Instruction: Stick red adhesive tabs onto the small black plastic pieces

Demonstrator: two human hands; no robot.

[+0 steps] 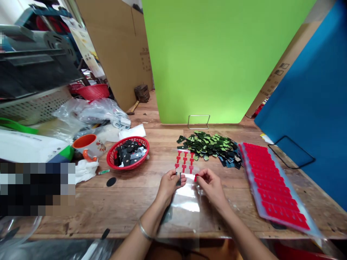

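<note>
- I see a scuffed brown wooden table (135, 206) carrying everything.
- Near its front edge I have a clear plastic sheet (187, 206), glaring with reflected light.
- Beyond it I see a loose heap of flat dark pieces (214, 144), glinting green.
- I watch the left hand (167, 186), fingers grasping a flat dark piece (178, 179), and the right hand (213, 185), fingers pinching over the sheet.
- At its far end, glossy red T-shapes (184, 159) stand three by three.
- Smallest, I make out the pinched bright-red piece (196, 177).

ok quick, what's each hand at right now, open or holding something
Left hand: closed on a small black flat piece, thumb on top.
Right hand: closed, pinching a small red piece at the fingertips.
</note>
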